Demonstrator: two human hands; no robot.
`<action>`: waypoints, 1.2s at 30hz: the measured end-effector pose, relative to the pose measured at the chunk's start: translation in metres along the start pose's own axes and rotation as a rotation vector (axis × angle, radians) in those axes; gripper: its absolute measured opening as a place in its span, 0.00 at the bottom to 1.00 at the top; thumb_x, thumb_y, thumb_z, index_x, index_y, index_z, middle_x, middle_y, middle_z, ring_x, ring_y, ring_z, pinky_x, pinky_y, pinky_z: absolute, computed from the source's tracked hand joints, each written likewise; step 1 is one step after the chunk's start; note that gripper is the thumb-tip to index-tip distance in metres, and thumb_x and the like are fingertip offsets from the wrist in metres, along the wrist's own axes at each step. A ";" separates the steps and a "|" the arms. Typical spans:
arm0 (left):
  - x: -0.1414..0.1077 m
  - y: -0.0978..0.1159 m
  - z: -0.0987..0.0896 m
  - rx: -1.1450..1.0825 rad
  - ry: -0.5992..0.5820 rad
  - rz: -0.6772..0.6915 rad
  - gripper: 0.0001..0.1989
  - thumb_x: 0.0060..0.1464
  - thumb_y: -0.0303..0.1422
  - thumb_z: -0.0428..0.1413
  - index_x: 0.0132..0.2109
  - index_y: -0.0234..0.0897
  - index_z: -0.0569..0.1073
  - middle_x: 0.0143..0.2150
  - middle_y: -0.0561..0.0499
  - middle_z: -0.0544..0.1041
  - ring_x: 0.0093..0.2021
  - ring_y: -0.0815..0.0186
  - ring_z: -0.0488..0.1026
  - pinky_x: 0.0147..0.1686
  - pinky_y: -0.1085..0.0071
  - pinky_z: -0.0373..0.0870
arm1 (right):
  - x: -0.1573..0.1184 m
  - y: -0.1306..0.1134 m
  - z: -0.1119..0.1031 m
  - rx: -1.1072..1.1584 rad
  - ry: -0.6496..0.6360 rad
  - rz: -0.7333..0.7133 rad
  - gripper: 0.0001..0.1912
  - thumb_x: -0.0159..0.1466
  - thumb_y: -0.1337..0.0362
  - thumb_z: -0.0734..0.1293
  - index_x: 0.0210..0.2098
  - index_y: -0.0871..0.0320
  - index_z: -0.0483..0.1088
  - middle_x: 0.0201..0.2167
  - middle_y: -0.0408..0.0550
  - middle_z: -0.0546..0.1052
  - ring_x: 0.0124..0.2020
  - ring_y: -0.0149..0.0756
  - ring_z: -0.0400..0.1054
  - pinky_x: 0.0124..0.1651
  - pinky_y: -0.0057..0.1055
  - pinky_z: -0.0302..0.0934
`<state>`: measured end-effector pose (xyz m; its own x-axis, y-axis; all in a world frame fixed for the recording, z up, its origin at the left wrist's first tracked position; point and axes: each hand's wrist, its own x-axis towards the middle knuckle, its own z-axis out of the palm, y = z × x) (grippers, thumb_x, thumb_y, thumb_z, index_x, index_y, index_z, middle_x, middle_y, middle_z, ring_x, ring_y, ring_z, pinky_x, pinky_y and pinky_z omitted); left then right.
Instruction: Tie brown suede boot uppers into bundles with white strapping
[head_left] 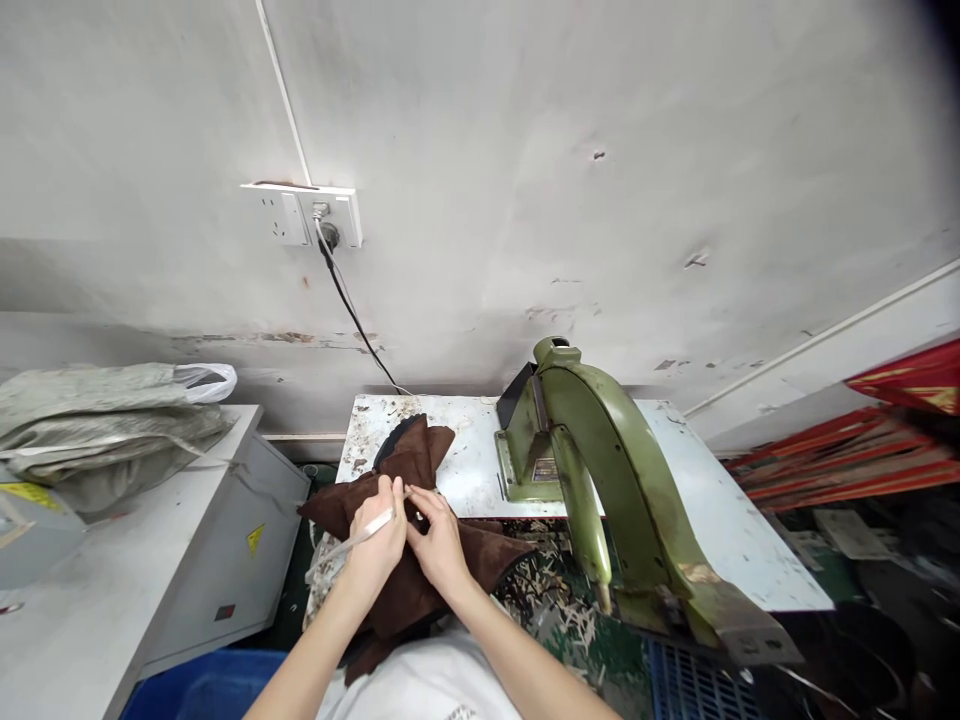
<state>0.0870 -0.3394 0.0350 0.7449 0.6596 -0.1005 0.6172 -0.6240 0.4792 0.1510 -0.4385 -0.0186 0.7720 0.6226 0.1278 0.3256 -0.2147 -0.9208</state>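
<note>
My left hand (377, 525) and my right hand (439, 545) meet over dark brown suede-like pieces (409, 590) in front of my body. Both hands have their fingers bent in and pinched at one spot on the brown material; the fingertips partly hide what they grip. Across the back of my left hand runs a narrow white strip (367, 527), trailing toward the lower left. Part of the brown material (411, 455), with a dark edge, rests on the white table (472, 480).
Right of my hands stands a green curved-arm machine (630, 450). A grey-white cabinet (217, 560) with folded cloth (112, 415) is on the left. Scraps (555, 590) litter the floor near a blue crate (694, 690). A socket (307, 215) with cords is on the wall.
</note>
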 end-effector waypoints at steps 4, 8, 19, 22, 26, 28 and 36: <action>-0.004 0.008 -0.002 0.022 -0.069 0.060 0.25 0.67 0.40 0.33 0.42 0.33 0.72 0.37 0.39 0.78 0.40 0.55 0.77 0.40 0.65 0.67 | -0.001 -0.001 0.001 -0.021 -0.020 -0.032 0.20 0.57 0.70 0.68 0.48 0.50 0.76 0.52 0.49 0.74 0.55 0.44 0.63 0.60 0.44 0.56; 0.002 0.001 0.009 -0.183 -0.139 0.078 0.29 0.67 0.42 0.32 0.33 0.36 0.73 0.36 0.43 0.79 0.42 0.57 0.75 0.43 0.67 0.66 | -0.003 0.005 0.001 -0.057 -0.080 -0.042 0.12 0.61 0.69 0.64 0.37 0.50 0.79 0.51 0.48 0.74 0.55 0.45 0.61 0.61 0.48 0.53; 0.010 -0.016 0.006 -0.424 -0.247 0.110 0.29 0.64 0.49 0.35 0.27 0.38 0.70 0.26 0.49 0.74 0.28 0.63 0.70 0.33 0.69 0.62 | -0.003 0.015 -0.006 0.037 -0.273 0.018 0.12 0.63 0.53 0.65 0.41 0.49 0.77 0.65 0.47 0.61 0.68 0.46 0.46 0.69 0.51 0.38; 0.009 -0.017 0.000 -0.392 -0.252 0.159 0.31 0.64 0.48 0.32 0.28 0.38 0.72 0.28 0.47 0.77 0.29 0.61 0.72 0.34 0.69 0.64 | -0.003 0.010 -0.005 0.010 -0.311 0.044 0.13 0.62 0.53 0.67 0.44 0.46 0.76 0.67 0.43 0.58 0.70 0.46 0.41 0.69 0.52 0.34; 0.005 -0.022 -0.015 -0.209 -0.144 0.169 0.27 0.65 0.46 0.35 0.36 0.36 0.74 0.36 0.40 0.78 0.41 0.53 0.74 0.45 0.62 0.65 | -0.005 0.002 -0.007 0.039 -0.262 0.077 0.09 0.63 0.55 0.66 0.38 0.48 0.76 0.62 0.45 0.65 0.69 0.47 0.44 0.69 0.52 0.33; 0.005 -0.028 -0.018 -0.166 -0.050 0.213 0.24 0.65 0.44 0.37 0.38 0.36 0.73 0.40 0.39 0.77 0.44 0.53 0.73 0.49 0.59 0.64 | -0.007 -0.003 -0.015 0.127 -0.254 0.074 0.09 0.63 0.55 0.67 0.34 0.51 0.75 0.62 0.45 0.65 0.67 0.46 0.46 0.69 0.49 0.35; 0.000 -0.037 0.006 -1.107 0.035 0.055 0.19 0.64 0.48 0.39 0.39 0.40 0.66 0.23 0.58 0.63 0.26 0.68 0.64 0.40 0.68 0.68 | 0.023 -0.057 -0.083 0.955 -0.253 0.234 0.13 0.66 0.55 0.65 0.29 0.55 0.65 0.29 0.41 0.68 0.24 0.28 0.59 0.26 0.26 0.56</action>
<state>0.0654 -0.3190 0.0116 0.7460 0.6647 -0.0393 0.0037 0.0548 0.9985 0.1959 -0.4743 0.0670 0.5865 0.8067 -0.0731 -0.4767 0.2708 -0.8363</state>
